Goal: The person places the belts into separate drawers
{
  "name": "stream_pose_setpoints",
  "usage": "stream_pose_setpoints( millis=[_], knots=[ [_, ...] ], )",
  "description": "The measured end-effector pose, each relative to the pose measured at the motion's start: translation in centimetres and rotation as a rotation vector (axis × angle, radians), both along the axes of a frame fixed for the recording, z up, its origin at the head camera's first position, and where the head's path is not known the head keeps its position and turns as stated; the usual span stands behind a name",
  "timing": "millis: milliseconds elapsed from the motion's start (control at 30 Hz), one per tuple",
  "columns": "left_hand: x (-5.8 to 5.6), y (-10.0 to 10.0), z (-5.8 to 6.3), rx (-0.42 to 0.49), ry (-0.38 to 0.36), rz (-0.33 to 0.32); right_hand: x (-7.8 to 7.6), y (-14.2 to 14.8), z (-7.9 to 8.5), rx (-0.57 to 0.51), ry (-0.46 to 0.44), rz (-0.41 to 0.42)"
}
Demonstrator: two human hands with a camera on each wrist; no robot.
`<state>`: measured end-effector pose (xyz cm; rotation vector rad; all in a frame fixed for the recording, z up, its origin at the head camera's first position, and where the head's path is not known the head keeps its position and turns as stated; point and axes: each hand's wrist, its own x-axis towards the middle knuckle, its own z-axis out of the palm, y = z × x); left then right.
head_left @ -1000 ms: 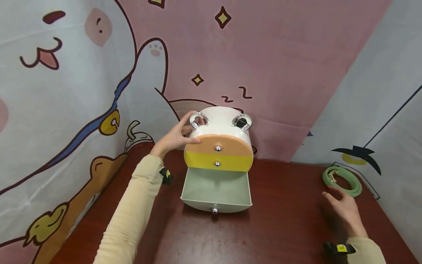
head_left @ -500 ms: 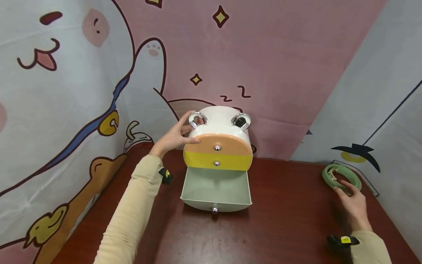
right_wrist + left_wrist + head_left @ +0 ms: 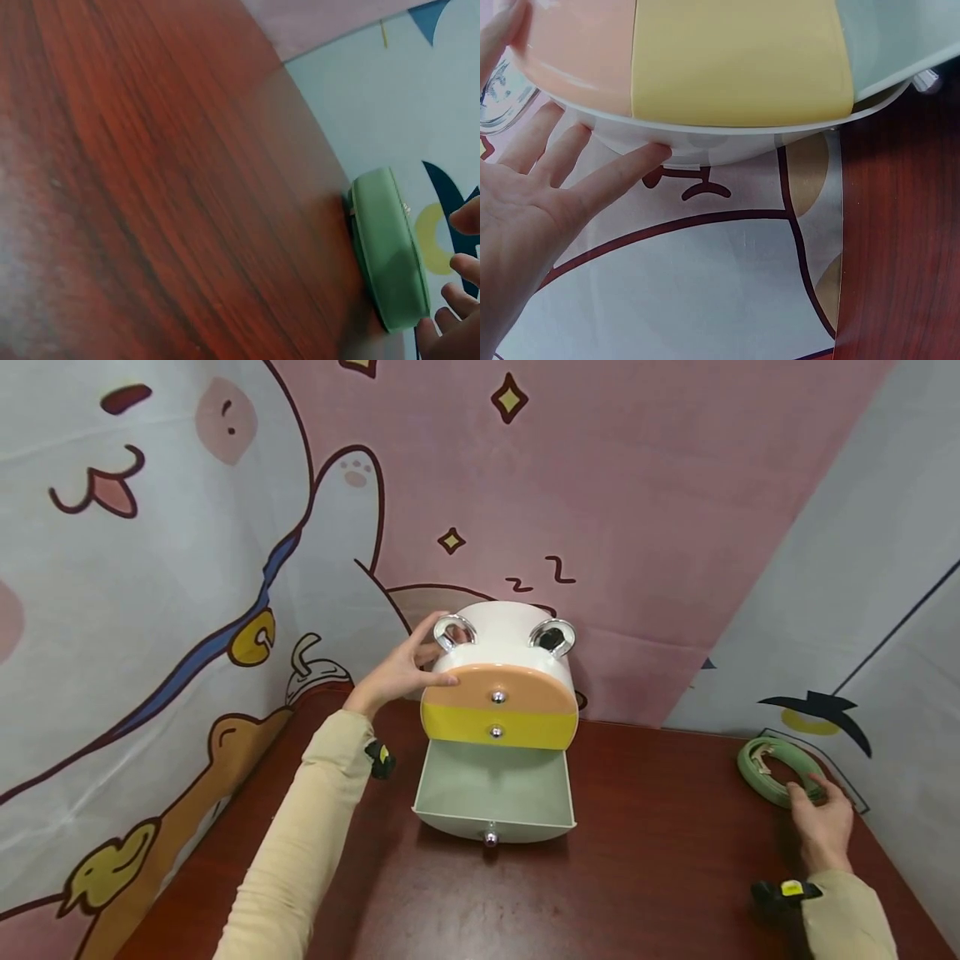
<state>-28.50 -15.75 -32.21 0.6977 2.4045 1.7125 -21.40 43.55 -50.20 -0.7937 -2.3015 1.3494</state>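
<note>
In the head view a frog-shaped drawer box (image 3: pixel 501 639) stands on the table, with silver ring eyes on its white top. Its orange (image 3: pixel 517 687) and yellow (image 3: pixel 536 729) drawers are in; the pale green bottom drawer (image 3: pixel 495 781) is pulled out, with nothing in it. My left hand (image 3: pixel 397 672) rests on the box's left side, thumb across the orange front. The left wrist view shows its fingers spread against the white shell (image 3: pixel 727 142). My right hand (image 3: pixel 823 822) is at the near right edge of a coiled green belt (image 3: pixel 765 781), thumb and fingers apart around the band.
A dark red wooden table (image 3: pixel 645 860) carries the box and the belt. Behind it and on both sides hangs a printed cloth (image 3: pixel 637 527) with cartoon figures. The coil lies close to the table's right back corner.
My right hand has moved right along the coil, from its near left side to its near right edge. The left hand, the box and the belt have stayed in place.
</note>
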Motion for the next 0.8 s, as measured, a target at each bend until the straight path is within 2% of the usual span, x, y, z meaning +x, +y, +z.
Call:
stream_pose_setpoints(
  millis=[167, 267, 533, 567, 800],
  knots=[
    [-1.2, -0.3, -1.4, -0.006, 0.012, 0.012, -0.7, 0.8, -0.6, -0.007, 0.023, -0.057],
    [-1.4, -0.5, -1.8, -0.014, 0.020, 0.018, -1.1, 1.0, -0.9, -0.035, 0.036, -0.069],
    [-1.5, -0.5, -1.8, -0.034, 0.032, 0.024, -1.7, 0.8, -2.0, -0.154, 0.001, -0.114],
    [-1.2, -0.4, -1.6, -0.028, 0.027, 0.020, -1.8, 0.8, -2.1, -0.156, 0.000, -0.119],
    [-1.6, -0.5, -1.6, -0.010, 0.019, 0.016, -2.2, 1.5, -2.0, -0.122, -0.049, -0.126]
  ],
)
